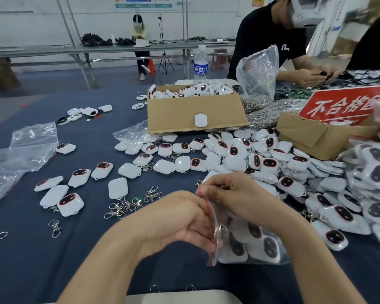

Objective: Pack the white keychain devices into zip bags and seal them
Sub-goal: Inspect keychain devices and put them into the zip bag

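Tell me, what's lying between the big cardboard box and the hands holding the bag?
Loose white keychain devices scattered on the blue cloth, as the head view shows.

A clear zip bag (216, 238) with a red zip strip is lying on its side, its mouth edge standing raised and running top to bottom, with the left hand (178, 218) and right hand (233, 194) pinching along the strip. Several bagged devices (270, 246), white and rounded with dark oval faces, are crowding together inside it. Loose devices (233, 159) are lying scattered and heaped beyond the bag, some face up, some showing plain white backs, many with metal clips attached. Further filled bags (377, 172) are piling up at the far right.
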The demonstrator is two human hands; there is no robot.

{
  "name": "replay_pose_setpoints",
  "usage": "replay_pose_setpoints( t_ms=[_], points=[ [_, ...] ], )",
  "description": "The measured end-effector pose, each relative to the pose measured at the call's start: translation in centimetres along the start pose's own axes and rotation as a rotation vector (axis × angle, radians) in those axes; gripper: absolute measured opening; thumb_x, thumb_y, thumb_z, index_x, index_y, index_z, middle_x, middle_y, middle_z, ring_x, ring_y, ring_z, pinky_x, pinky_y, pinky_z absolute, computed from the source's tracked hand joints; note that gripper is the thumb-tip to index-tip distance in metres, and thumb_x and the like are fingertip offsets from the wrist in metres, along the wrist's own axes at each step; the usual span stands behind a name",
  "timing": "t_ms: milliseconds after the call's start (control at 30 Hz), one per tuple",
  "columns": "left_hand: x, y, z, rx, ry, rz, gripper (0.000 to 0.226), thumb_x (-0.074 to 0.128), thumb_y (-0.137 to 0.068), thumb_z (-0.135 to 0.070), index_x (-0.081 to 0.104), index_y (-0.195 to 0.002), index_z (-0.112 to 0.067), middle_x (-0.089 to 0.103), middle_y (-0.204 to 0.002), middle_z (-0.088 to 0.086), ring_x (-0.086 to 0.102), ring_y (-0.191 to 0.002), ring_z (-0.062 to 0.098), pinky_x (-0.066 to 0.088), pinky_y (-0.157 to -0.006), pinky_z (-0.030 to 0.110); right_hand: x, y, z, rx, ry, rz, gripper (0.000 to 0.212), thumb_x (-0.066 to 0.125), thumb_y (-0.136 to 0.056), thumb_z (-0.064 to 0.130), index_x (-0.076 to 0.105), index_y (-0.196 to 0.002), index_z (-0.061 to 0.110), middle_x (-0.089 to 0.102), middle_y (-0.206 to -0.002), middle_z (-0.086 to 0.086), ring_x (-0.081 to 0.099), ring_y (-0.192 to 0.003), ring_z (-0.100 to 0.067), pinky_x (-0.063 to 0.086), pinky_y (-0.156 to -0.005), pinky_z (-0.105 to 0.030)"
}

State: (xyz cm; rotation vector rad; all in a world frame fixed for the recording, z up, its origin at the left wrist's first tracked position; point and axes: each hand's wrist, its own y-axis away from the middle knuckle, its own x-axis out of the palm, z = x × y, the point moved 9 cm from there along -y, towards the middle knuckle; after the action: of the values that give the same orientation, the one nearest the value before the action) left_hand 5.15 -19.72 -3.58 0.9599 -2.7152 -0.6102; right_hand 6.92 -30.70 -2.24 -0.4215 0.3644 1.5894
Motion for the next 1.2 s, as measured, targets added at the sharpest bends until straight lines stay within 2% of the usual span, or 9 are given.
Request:
replay_pose_setpoints(
  t_ms=[200,300,400,567,667,767,867,1000,1200],
  points=[
    [-6.5,1.8,-2.2,0.055,-0.169,-0.452,0.042,0.035,-0.097,0.008,0.074,-0.103,-0.006,0.077,-0.1,0.012,0.077,-0.078,0.024,0.059,-0.056,0.026,0.8,-0.1,-1.0,0.044,-0.089,0.036,0.018,0.063,-0.099,0.032,0.075,-0.096,0.02,0.053,-0.046,0.015,0.043,-0.037,0.001,0.031,-0.041,-0.007],
    [-9.7,0.1,-4.1,0.178,-0.636,-0.753,0.032,0.047,-0.103,-0.018,0.062,-0.131,-0.018,0.069,-0.12,-0.002,0.068,-0.103,0.019,0.057,-0.086,0.035,1.0,-0.1,-1.5,0.067,-0.074,0.021,0.018,0.06,-0.101,0.036,0.074,-0.101,0.025,0.059,-0.055,0.014,0.047,-0.041,0.003,0.033,-0.043,-0.007],
    [-9.7,-4.3,-4.4,0.144,-1.103,-0.753,0.056,0.052,-0.102,-0.038,0.037,-0.152,-0.018,0.044,-0.15,0.01,0.04,-0.137,0.032,0.037,-0.111,0.043,0.6,-0.1,-1.6,0.081,-0.045,-0.013,0.019,0.055,-0.103,0.035,0.07,-0.114,0.031,0.065,-0.067,0.026,0.055,-0.05,0.009,0.04,-0.048,-0.01],
    [-10.2,-6.8,-5.0,0.122,-1.437,-0.834,0.042,0.043,-0.104,-0.047,0.057,-0.131,-0.017,0.059,-0.131,0.008,0.043,-0.125,0.034,0.042,-0.101,0.044,-0.1,0.1,-1.7,0.11,-0.054,-0.07,0.018,0.056,-0.102,0.035,0.069,-0.112,0.033,0.066,-0.078,0.024,0.062,-0.066,0.007,0.057,-0.071,-0.021],
    [-11.1,-4.9,-5.9,0.285,-1.097,-0.914,0.035,0.04,-0.104,-0.033,0.056,-0.078,-0.016,0.063,-0.083,0.006,0.055,-0.088,0.029,0.045,-0.07,0.036,-0.4,0.1,-2.1,0.133,-0.094,-0.116,0.02,0.054,-0.102,0.033,0.068,-0.117,0.029,0.064,-0.091,0.015,0.064,-0.069,0.006,0.055,-0.07,-0.018],
    [-12.0,-2.4,-4.3,0.357,-0.391,-0.87,0.039,0.046,-0.097,-0.023,0.045,-0.059,-0.019,0.058,-0.065,-0.004,0.046,-0.057,0.011,0.033,-0.047,0.018,-0.6,0.1,-2.0,0.127,-0.157,-0.138,0.023,0.054,-0.102,0.037,0.067,-0.12,0.028,0.066,-0.098,0.013,0.067,-0.077,0.005,0.058,-0.077,-0.022],
    [-9.2,-1.6,-1.8,0.419,-0.026,-0.661,0.028,0.054,-0.101,-0.02,0.076,-0.085,-0.027,0.077,-0.085,-0.001,0.065,-0.072,0.008,0.049,-0.064,0.021,-0.9,-0.1,-1.0,0.071,-0.151,-0.172,0.024,0.055,-0.1,0.044,0.067,-0.119,0.035,0.069,-0.104,0.016,0.067,-0.095,0.0,0.056,-0.096,-0.036],
    [-5.9,-1.4,-0.2,0.516,0.005,-0.523,0.02,0.061,-0.099,-0.027,0.074,-0.114,-0.026,0.078,-0.106,0.003,0.074,-0.099,0.019,0.055,-0.093,0.034,-0.3,-0.5,0.2,-0.005,-0.184,-0.203,0.01,0.061,-0.099,0.035,0.07,-0.099,0.037,0.076,-0.094,0.014,0.072,-0.084,-0.001,0.058,-0.086,-0.033],
    [-6.1,-1.1,0.3,0.578,0.093,-0.572,0.018,0.057,-0.103,-0.022,0.073,-0.11,-0.022,0.076,-0.094,0.0,0.075,-0.095,0.025,0.06,-0.08,0.027,0.6,-0.3,0.1,-0.012,-0.16,-0.19,0.015,0.062,-0.1,0.027,0.076,-0.103,0.03,0.077,-0.086,0.006,0.072,-0.07,-0.001,0.056,-0.071,-0.022]
  ],
)
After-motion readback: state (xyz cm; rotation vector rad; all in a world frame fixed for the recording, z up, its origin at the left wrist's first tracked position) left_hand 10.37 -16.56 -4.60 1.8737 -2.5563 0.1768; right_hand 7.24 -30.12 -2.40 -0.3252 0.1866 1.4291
